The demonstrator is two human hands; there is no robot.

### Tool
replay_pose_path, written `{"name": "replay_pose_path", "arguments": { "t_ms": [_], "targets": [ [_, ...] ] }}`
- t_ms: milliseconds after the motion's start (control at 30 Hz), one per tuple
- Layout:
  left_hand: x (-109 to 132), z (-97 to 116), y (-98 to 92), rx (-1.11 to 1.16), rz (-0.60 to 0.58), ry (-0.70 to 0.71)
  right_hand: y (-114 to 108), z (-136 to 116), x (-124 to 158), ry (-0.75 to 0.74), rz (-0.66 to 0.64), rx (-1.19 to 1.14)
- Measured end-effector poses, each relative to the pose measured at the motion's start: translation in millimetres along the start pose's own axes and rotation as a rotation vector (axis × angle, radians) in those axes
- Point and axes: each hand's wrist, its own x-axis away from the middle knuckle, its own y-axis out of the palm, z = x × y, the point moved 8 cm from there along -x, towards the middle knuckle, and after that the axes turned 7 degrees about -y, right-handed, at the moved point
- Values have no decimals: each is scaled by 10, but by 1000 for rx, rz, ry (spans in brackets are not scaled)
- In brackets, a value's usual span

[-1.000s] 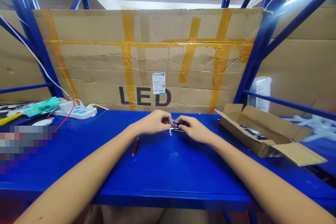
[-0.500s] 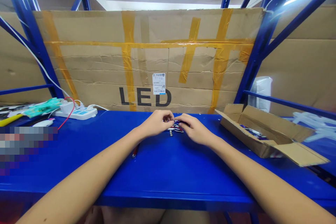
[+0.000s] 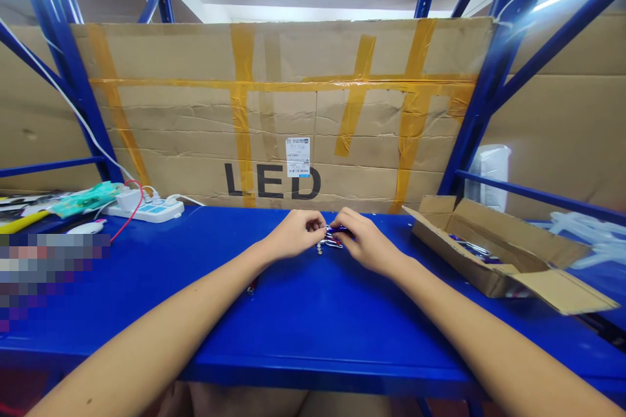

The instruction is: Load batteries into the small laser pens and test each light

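My left hand (image 3: 298,232) is closed in a pinch at the middle of the blue table (image 3: 293,319). What its fingertips hold is too small to make out. Facing it, my right hand (image 3: 362,238) grips a blue pen (image 3: 339,230), whose silver end points at my left fingertips. Just below lie more pens (image 3: 333,244) with silver clips, partly covered by the hands. Beside them sit several small brass-coloured pieces (image 3: 319,249). A dark red pen (image 3: 252,286) rests near my left forearm, which partly hides it.
On the right stands an open cardboard box (image 3: 489,273) with blue and silver pens (image 3: 472,247) inside. A white power strip (image 3: 159,210) with cables is at the back left, near a teal packet (image 3: 90,199). A large carton (image 3: 195,130) walls off the back.
The fingertips of my two hands have drawn slightly apart, and more of the blue pen shows in my right hand. The whole view has shifted a little.
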Motion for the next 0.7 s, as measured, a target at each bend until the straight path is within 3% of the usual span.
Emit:
{"name": "replay_pose_path", "arguments": {
  "t_ms": [300,500,700],
  "targets": [
    [52,150,-6,-200,34,119,58,42,-4,-10,-28,-28],
    [41,143,-18,-176,65,113,44,113,37,68,21,-19],
    [61,153,30,-159,17,134,-20,33,17,-31,33,17]
  ]
}}
